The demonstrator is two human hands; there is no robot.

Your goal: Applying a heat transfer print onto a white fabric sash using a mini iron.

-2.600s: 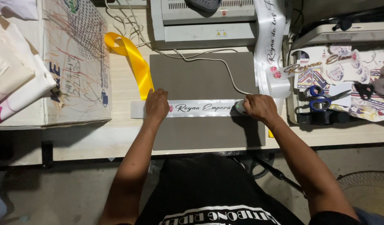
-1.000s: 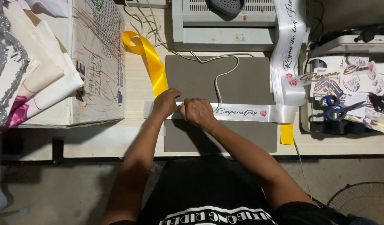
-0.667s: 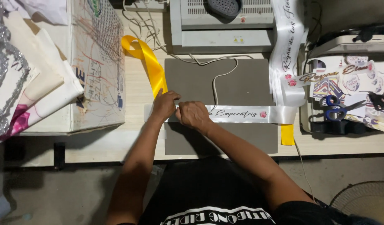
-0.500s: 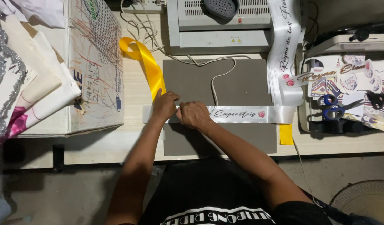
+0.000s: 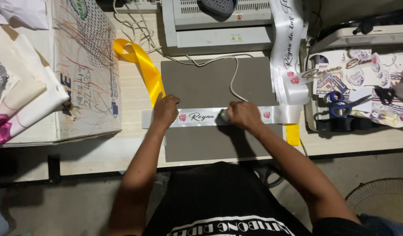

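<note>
The white ribbon (image 5: pixel 201 117) lies flat across the grey mat (image 5: pixel 214 87), running from 9 o'clock to 3 o'clock. The left hand (image 5: pixel 165 109) rests palm-down on the ribbon's left portion, fingers loosely curled, gripping nothing. The right hand (image 5: pixel 241 116) is closed around a small iron (image 5: pixel 224 116) and presses it on the ribbon at the hand's 9 o'clock side. A yellow ribbon (image 5: pixel 142 65) lies at 11 o'clock of the left hand.
</note>
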